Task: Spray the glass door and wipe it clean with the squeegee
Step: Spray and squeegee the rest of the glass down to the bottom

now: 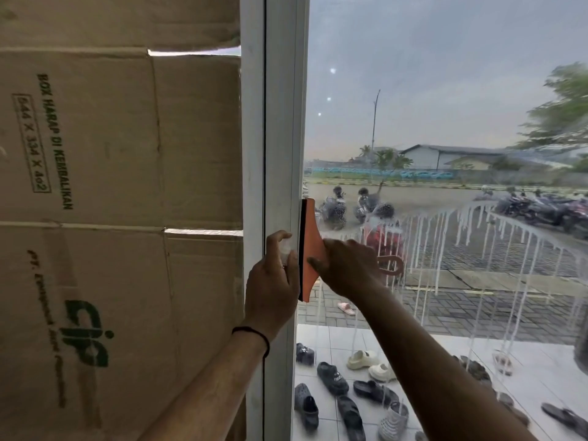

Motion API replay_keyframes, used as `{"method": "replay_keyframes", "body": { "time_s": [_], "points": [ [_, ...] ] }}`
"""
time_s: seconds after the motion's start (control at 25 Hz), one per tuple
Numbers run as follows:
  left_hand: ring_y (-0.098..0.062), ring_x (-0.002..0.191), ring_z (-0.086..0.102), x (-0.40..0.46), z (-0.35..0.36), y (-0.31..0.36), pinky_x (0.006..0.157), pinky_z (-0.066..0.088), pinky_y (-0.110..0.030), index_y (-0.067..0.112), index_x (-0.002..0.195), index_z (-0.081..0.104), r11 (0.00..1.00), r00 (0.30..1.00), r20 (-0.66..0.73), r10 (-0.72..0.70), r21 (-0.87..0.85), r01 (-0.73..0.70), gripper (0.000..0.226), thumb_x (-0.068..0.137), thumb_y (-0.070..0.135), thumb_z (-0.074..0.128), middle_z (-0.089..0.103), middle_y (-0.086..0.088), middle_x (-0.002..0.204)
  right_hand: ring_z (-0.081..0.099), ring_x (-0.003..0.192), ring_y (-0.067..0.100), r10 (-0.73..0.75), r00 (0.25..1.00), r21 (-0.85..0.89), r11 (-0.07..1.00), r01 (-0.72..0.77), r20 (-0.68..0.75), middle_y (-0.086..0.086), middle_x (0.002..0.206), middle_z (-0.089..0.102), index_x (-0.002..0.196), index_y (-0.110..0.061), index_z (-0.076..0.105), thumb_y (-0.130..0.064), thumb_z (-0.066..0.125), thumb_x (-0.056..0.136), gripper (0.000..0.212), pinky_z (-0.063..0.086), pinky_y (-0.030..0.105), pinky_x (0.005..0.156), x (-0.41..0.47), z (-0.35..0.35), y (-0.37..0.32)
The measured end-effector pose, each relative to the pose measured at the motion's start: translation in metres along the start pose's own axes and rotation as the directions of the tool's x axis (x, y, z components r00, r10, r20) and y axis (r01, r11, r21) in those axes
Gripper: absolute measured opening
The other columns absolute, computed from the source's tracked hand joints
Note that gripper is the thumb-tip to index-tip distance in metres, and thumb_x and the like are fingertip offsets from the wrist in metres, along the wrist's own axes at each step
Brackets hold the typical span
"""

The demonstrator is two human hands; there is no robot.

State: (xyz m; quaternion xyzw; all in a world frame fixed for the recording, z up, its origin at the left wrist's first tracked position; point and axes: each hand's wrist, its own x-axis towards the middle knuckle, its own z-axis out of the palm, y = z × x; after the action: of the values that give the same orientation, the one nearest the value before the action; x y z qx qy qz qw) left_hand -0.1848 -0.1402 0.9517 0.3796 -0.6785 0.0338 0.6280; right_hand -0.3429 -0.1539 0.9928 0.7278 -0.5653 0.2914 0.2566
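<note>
The glass door (445, 128) fills the right side, with white foam streaks running down its lower half. An orange squeegee (310, 246) with a black blade stands upright against the glass at the door's left edge, beside the white frame (280, 154). My right hand (346, 267) grips its handle, whose looped end shows past the hand. My left hand (270, 281) holds a small clear spray bottle (286, 249) in front of the frame, just left of the blade.
Stacked cardboard boxes (111, 186) form a wall on the left, close to the frame. Through the glass I see several sandals (359, 377) on white tiles, a paved yard and parked motorbikes (541, 208).
</note>
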Motion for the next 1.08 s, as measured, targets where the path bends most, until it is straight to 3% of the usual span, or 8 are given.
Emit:
{"method": "replay_keyframes", "body": {
  "time_s": [0.36, 0.56, 0.72, 0.92, 1.08],
  "points": [
    [-0.013, 0.06, 0.063, 0.0, 0.037, 0.023, 0.056, 0.055, -0.03, 0.018, 0.137, 0.044, 0.999, 0.998, 0.064, -0.017, -0.05, 0.02, 0.03, 0.108, 0.024, 0.044, 0.068, -0.003, 0.08, 0.069, 0.061, 0.016, 0.051, 0.993, -0.059, 0.997, -0.058, -0.108, -0.007, 0.076, 0.072, 0.094, -0.024, 0.068, -0.064, 0.039, 0.093, 0.05, 0.051, 0.025, 0.057, -0.003, 0.0, 0.014],
    [-0.008, 0.048, 0.053, 0.002, 0.059, 0.039, 0.046, 0.044, -0.022, 0.018, 0.137, 0.044, 0.998, 0.999, 0.048, -0.02, -0.063, 0.023, 0.031, 0.108, 0.028, 0.044, 0.058, 0.004, 0.067, 0.071, 0.063, 0.016, 0.038, 0.99, -0.064, 0.997, -0.047, -0.136, -0.007, 0.083, 0.074, 0.106, -0.025, 0.068, -0.07, 0.039, 0.093, 0.055, 0.057, 0.032, 0.061, -0.006, -0.007, 0.048],
    [-0.017, 0.045, 0.056, 0.005, 0.081, 0.052, 0.044, 0.05, -0.041, 0.015, 0.136, 0.046, 0.997, 0.999, 0.031, -0.027, -0.066, 0.029, 0.032, 0.107, 0.03, 0.043, 0.057, -0.003, 0.059, 0.07, 0.062, 0.016, 0.05, 0.986, -0.059, 0.996, -0.06, -0.162, -0.008, 0.083, 0.074, 0.104, -0.025, 0.068, -0.07, 0.043, 0.092, 0.053, 0.057, 0.031, 0.06, -0.01, -0.016, 0.076],
    [-0.016, 0.042, 0.053, 0.013, 0.108, 0.074, 0.041, 0.043, -0.038, 0.015, 0.13, 0.048, 0.996, 0.999, -0.026, 0.019, -0.084, -0.021, 0.024, 0.107, 0.021, 0.048, 0.051, -0.004, 0.05, 0.069, 0.063, 0.019, 0.08, 0.978, -0.064, 0.994, -0.094, -0.195, -0.005, 0.08, 0.073, 0.101, -0.024, 0.067, -0.07, 0.042, 0.09, 0.054, 0.058, 0.034, 0.062, -0.016, -0.033, 0.119],
    [-0.006, 0.04, 0.044, 0.016, 0.134, 0.092, 0.041, 0.036, -0.026, 0.014, 0.128, 0.049, 0.995, 0.995, -0.073, 0.07, -0.073, -0.075, 0.022, 0.106, 0.018, 0.05, 0.041, 0.005, 0.048, 0.069, 0.06, 0.02, 0.11, 0.964, -0.091, 0.987, -0.136, -0.241, -0.005, 0.071, 0.07, 0.093, -0.024, 0.066, -0.071, 0.044, 0.088, 0.052, 0.056, 0.032, 0.059, -0.025, -0.049, 0.157]
  ]
}}
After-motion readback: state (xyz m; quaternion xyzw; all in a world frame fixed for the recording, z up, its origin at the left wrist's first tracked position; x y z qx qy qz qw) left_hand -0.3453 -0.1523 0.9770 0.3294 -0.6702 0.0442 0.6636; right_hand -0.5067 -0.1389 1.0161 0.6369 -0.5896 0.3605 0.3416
